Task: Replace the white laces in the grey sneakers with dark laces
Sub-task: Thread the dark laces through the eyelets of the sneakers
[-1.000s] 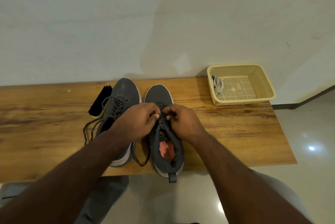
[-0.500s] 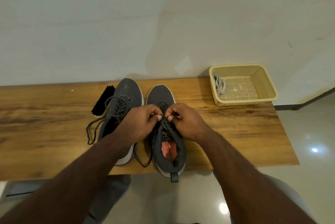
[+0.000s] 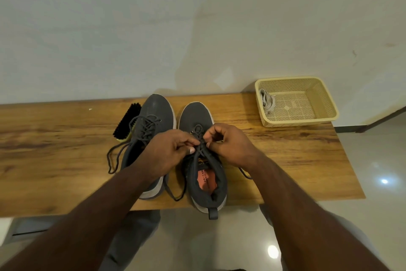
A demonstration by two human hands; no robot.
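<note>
Grey sneakers stand side by side near the front edge of the bench (image 3: 296,156), toes toward the wall. On the right sneaker (image 3: 202,161) the dark lace (image 3: 198,130) runs up the tongue, along the shoe's long axis. Both hands meet over it: the left hand (image 3: 169,152) and right hand (image 3: 230,147) each pinch the lace at mid-eyelets, equally near. The left sneaker (image 3: 151,126) already wears its dark lace, ends trailing loose. White laces (image 3: 267,101) lie in the yellow basket (image 3: 325,104) at the bench's far right corner.
</note>
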